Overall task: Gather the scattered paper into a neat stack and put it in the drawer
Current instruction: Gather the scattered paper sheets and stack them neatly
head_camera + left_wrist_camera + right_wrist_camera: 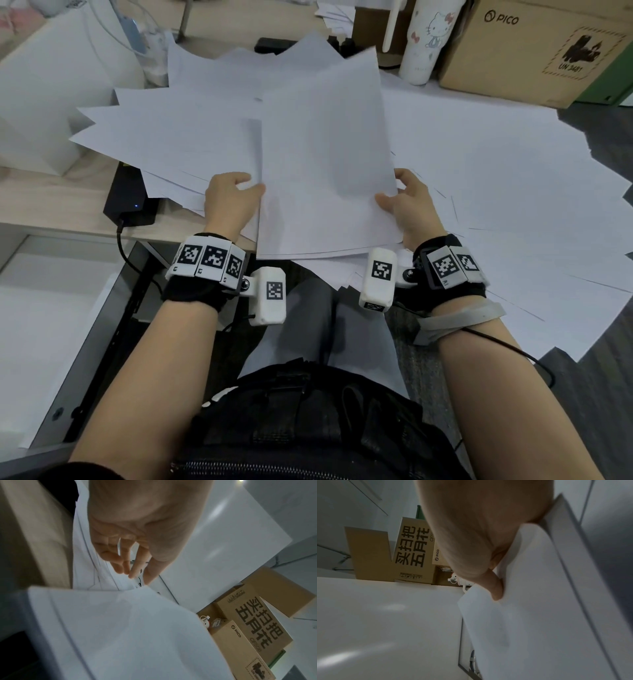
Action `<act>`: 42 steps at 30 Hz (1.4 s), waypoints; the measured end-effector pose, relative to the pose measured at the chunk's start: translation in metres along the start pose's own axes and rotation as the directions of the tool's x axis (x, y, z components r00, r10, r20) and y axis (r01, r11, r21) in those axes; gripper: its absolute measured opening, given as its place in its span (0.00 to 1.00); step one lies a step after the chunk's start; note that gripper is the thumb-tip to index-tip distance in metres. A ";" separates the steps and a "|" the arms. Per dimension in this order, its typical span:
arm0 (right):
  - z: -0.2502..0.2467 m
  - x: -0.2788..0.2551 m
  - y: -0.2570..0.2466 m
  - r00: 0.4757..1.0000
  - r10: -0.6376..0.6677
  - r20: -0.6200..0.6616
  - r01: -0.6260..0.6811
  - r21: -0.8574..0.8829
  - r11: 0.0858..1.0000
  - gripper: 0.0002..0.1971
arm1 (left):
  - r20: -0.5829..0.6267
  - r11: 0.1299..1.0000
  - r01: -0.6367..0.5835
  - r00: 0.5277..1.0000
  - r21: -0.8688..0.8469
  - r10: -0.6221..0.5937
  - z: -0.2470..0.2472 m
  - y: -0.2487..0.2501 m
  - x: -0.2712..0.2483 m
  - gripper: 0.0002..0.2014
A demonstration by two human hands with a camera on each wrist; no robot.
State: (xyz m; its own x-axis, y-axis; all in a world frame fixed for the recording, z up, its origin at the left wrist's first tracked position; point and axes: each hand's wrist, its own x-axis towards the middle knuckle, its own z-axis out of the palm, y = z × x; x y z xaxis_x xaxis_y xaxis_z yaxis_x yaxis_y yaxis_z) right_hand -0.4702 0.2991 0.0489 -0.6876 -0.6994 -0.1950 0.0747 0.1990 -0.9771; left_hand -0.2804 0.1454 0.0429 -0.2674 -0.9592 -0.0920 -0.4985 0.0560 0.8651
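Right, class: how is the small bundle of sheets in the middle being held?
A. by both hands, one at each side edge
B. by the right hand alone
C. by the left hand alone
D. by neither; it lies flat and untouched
A: the left hand and right hand each grip a side edge of the bundle of sheets, thumbs on top.

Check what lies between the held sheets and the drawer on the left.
Nothing visible blocks the way. Both hands, left and right, hold the sheets by their side edges above the scattered paper. The open drawer sits lower left, below the desk edge; only a black adapter lies near that corner.
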 end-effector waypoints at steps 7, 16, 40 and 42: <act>-0.005 -0.007 -0.024 0.960 -0.277 0.025 0.272 0.133 0.953 0.16 | 0.026 0.942 -0.063 0.997 -0.328 0.076 -0.002 0.036 0.006 0.05; -0.025 -0.010 -0.043 0.909 -0.415 -0.033 0.411 0.228 0.883 0.17 | -0.157 0.698 -0.401 0.908 -0.592 0.388 0.002 0.071 -0.009 0.09; -0.009 -0.010 -0.023 0.956 -0.271 -0.112 0.290 0.228 0.929 0.10 | 0.003 0.700 -0.130 0.983 -0.703 0.186 0.028 0.055 -0.029 0.05; -0.010 -0.009 -0.020 0.956 -0.273 -0.111 0.292 0.232 0.928 0.10 | 0.031 0.712 -0.117 0.981 -0.693 0.192 0.024 0.052 -0.026 0.04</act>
State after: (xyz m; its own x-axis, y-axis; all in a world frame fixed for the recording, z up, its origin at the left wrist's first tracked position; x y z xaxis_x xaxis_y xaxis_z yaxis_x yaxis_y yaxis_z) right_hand -0.4727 0.3087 0.0714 -0.7573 -0.6469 0.0897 0.0361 -0.1787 -0.9832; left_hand -0.3196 0.1803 0.0783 -0.3834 -0.9216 0.0606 0.2478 -0.0394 0.9680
